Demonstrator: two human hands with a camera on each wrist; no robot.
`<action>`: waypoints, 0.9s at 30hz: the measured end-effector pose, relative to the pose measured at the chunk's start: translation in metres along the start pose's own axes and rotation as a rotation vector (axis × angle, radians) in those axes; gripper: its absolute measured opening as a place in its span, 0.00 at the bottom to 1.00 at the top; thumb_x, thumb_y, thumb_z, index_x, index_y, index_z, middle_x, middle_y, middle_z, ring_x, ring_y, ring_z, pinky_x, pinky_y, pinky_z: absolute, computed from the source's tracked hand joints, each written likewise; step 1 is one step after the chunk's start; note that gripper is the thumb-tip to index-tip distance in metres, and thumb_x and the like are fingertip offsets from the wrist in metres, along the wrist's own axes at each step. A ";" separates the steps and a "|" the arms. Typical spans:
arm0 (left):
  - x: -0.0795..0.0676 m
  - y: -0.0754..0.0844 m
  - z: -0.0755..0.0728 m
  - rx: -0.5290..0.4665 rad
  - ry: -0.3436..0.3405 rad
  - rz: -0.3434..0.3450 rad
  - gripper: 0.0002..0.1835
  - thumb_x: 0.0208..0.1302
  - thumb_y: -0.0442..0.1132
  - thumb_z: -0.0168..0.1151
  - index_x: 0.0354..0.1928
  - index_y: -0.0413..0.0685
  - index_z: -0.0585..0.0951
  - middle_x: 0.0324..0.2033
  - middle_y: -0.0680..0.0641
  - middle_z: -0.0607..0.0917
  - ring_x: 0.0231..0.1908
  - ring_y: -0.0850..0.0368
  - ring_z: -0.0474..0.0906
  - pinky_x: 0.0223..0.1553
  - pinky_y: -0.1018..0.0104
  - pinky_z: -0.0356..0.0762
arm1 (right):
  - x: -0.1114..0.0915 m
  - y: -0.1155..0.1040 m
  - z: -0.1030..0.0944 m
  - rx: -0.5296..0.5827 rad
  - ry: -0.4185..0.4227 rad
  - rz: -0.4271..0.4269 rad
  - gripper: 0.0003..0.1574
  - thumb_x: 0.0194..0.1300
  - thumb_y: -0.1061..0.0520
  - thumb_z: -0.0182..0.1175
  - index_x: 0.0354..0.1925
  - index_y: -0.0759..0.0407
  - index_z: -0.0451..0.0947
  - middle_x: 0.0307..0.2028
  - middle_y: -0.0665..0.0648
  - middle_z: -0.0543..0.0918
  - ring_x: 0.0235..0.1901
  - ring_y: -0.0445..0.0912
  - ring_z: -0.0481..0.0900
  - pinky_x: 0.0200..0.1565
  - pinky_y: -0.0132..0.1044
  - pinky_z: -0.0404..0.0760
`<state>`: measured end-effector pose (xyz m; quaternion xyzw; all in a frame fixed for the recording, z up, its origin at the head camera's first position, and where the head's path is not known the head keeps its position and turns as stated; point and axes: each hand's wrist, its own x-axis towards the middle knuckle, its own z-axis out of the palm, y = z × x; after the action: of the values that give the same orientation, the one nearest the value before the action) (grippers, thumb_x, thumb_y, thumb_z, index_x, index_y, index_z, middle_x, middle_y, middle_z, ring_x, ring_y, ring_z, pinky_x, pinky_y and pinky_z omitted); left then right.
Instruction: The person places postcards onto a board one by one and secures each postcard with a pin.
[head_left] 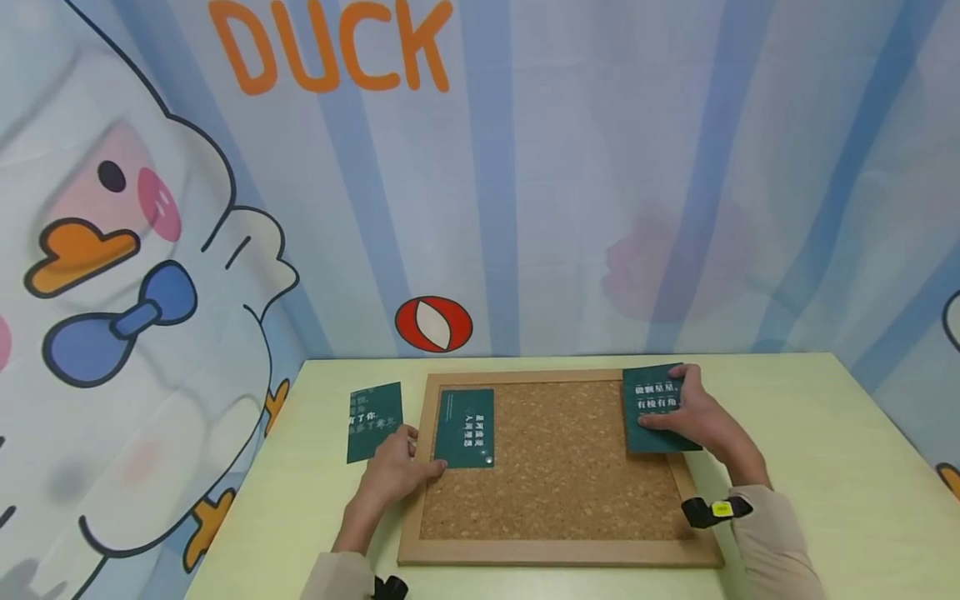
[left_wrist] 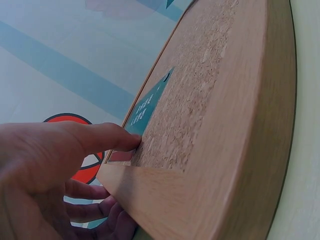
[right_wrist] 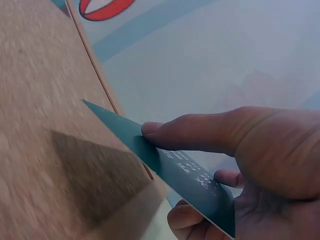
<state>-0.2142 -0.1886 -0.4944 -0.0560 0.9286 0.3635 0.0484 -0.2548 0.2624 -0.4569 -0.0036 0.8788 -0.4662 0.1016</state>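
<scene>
A wood-framed cork board (head_left: pixel 555 500) lies on the table. My right hand (head_left: pixel 693 412) pinches a dark green card (head_left: pixel 652 429) with white writing over the board's upper right; in the right wrist view the thumb presses the top of this card (right_wrist: pixel 125 131), which casts a shadow on the cork. At the board's left edge, my left hand (head_left: pixel 393 471) grips the frame, its thumb at the corner of a second green card (head_left: pixel 457 425). That card lies sideways on the cork, with a small clear pin (head_left: pixel 489 459) at its lower right corner.
Another green card (head_left: pixel 366 429) lies on the pale yellow table (head_left: pixel 285 500), left of the board and just beyond my left hand. A printed curtain (head_left: pixel 570 167) with a duck picture stands behind and along the left side of the table.
</scene>
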 end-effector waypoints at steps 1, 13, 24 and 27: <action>0.000 0.000 0.000 0.001 0.001 0.000 0.39 0.57 0.49 0.79 0.63 0.35 0.73 0.48 0.38 0.81 0.42 0.45 0.79 0.42 0.47 0.81 | 0.002 -0.003 0.004 -0.004 -0.004 -0.002 0.65 0.66 0.49 0.74 0.74 0.67 0.34 0.63 0.81 0.60 0.60 0.71 0.66 0.60 0.67 0.67; -0.001 0.000 0.001 0.005 0.004 -0.014 0.39 0.57 0.49 0.79 0.63 0.35 0.73 0.48 0.38 0.81 0.42 0.45 0.79 0.43 0.47 0.81 | 0.019 -0.035 0.068 -0.110 0.009 -0.108 0.61 0.59 0.54 0.78 0.70 0.69 0.45 0.59 0.77 0.65 0.56 0.67 0.70 0.60 0.63 0.69; -0.001 0.003 0.000 0.001 0.006 -0.024 0.39 0.57 0.48 0.79 0.64 0.35 0.73 0.48 0.38 0.81 0.43 0.45 0.79 0.44 0.46 0.81 | 0.026 -0.064 0.112 -0.134 -0.023 -0.079 0.58 0.60 0.54 0.78 0.70 0.64 0.47 0.59 0.75 0.70 0.56 0.65 0.74 0.60 0.62 0.72; -0.002 0.003 0.000 -0.004 0.007 -0.023 0.39 0.57 0.48 0.79 0.63 0.35 0.73 0.48 0.38 0.81 0.43 0.45 0.79 0.44 0.46 0.81 | 0.027 -0.068 0.122 -0.152 -0.010 -0.086 0.58 0.60 0.54 0.78 0.70 0.65 0.48 0.57 0.75 0.73 0.54 0.64 0.77 0.58 0.62 0.74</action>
<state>-0.2130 -0.1862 -0.4921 -0.0680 0.9274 0.3644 0.0492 -0.2656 0.1214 -0.4719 -0.0513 0.9101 -0.4022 0.0853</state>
